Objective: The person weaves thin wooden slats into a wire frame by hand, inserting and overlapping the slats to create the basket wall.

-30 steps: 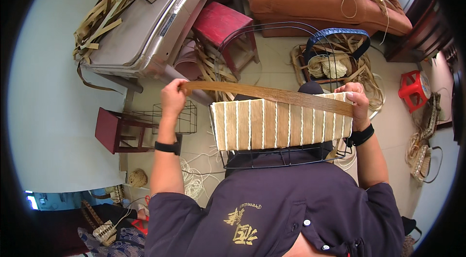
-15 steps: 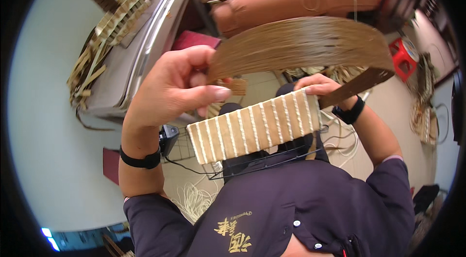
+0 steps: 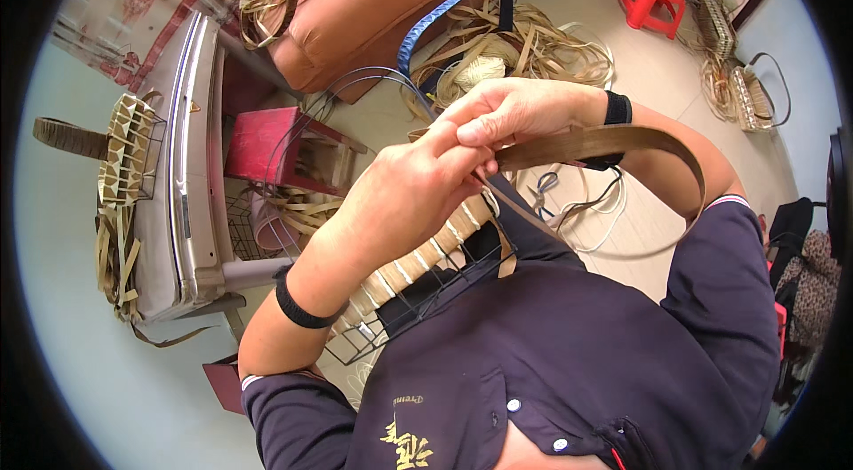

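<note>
My left hand (image 3: 418,190) and my right hand (image 3: 529,115) meet above my lap, both closed with their fingertips together. Between them is one end of a long flat brown strip (image 3: 591,143). From there it loops out over my right forearm and curves back under. Fingers hide the exact grip. Just beneath, a basket (image 3: 413,266) of tan strip bound with white cord rests on my lap, partly covered by my left hand and forearm. Its black wire frame (image 3: 418,306) shows along the near side. A short tan strip end (image 3: 507,258) hangs from it.
Beyond my hands lie tangled tan strips (image 3: 542,48) and a blue-wrapped handle (image 3: 444,12). A red-pink stool (image 3: 262,146) stands left, near a pale table (image 3: 164,266) bearing another basket (image 3: 124,150). Pliers (image 3: 540,190) and cords lie on the floor. A red stool (image 3: 649,3) is far right.
The view has shifted to the right. My hands, earlier apart at the basket's two ends, have come together. The strip's broad arch over the basket is now a loop to the right.
</note>
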The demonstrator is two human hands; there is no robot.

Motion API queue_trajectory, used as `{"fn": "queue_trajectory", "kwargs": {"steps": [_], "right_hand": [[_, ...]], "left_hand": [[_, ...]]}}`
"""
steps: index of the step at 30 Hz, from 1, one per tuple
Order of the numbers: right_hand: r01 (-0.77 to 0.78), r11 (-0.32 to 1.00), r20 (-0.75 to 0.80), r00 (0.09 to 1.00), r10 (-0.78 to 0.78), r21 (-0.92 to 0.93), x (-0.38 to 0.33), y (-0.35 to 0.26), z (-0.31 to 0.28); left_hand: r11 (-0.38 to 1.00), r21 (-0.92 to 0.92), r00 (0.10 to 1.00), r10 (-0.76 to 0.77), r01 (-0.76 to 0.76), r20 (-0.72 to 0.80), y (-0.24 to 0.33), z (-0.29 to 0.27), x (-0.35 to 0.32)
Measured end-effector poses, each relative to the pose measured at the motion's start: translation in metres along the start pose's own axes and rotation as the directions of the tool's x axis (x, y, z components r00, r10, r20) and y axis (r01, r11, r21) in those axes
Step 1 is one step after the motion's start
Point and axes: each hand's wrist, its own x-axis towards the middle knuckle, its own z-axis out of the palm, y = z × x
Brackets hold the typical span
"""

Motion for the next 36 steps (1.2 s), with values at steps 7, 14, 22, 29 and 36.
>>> {"fn": "queue_trajectory", "kwargs": {"steps": [7, 14, 22, 29, 36], "right_hand": [[-0.002, 0.974, 0.186, 0.982, 0.045, -0.228, -0.008, 0.008, -0.009], [-0.106, 0.96, 0.097, 0.986, 0.135, -0.259, -0.016, -0.002, -0.006], [-0.08, 0.911, -0.081, 0.995, 0.051, -0.404, -0.038, 0.003, -0.002], [0.189, 0.435, -0.153, 0.755, -0.637, -0.88, -0.037, 0.012, 0.006], [0.376, 0.535, -0.151, 0.695, -0.703, -0.756, -0.014, 0.03, 0.007]], "left_hand": [[0.903, -0.348, 0.965, -0.26, 0.251, 0.023, -0.015, 0.003, 0.002], [0.905, -0.264, 0.941, -0.306, 0.335, 0.144, 0.001, 0.002, 0.013], [0.805, -0.434, 0.851, -0.504, 0.404, -0.143, -0.021, -0.005, 0.001], [0.745, -0.443, 0.82, -0.571, 0.499, -0.036, -0.003, 0.009, 0.007], [0.668, -0.507, 0.8, -0.595, 0.545, 0.077, -0.005, 0.009, 0.003]]}}
